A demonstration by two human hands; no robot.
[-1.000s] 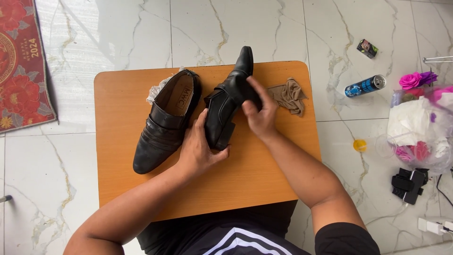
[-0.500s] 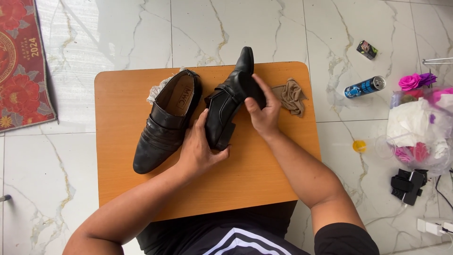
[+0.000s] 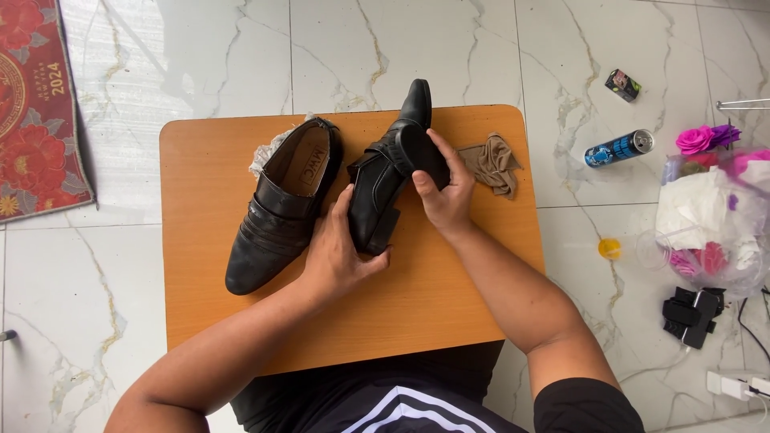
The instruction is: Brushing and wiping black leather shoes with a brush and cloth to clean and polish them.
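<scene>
Over the middle of the small orange worktop a black leather shoe is held on its side, toe pointing to the far edge. The left hand grips its heel end from the near side, fingers wrapped around and clamped on the sole and heel. The right hand sits on the shoe's right side, fingers pressed together against the upper, thumb on top. Just left of it the second black shoe lies flat on the worktop, opening up, with crumpled white paper poking out at its far end. To the right, near the right hand, lies a bunched tan stocking. On the marble floor to the far right lie a blue can and a small dark can; a red patterned rug lies far left.
</scene>
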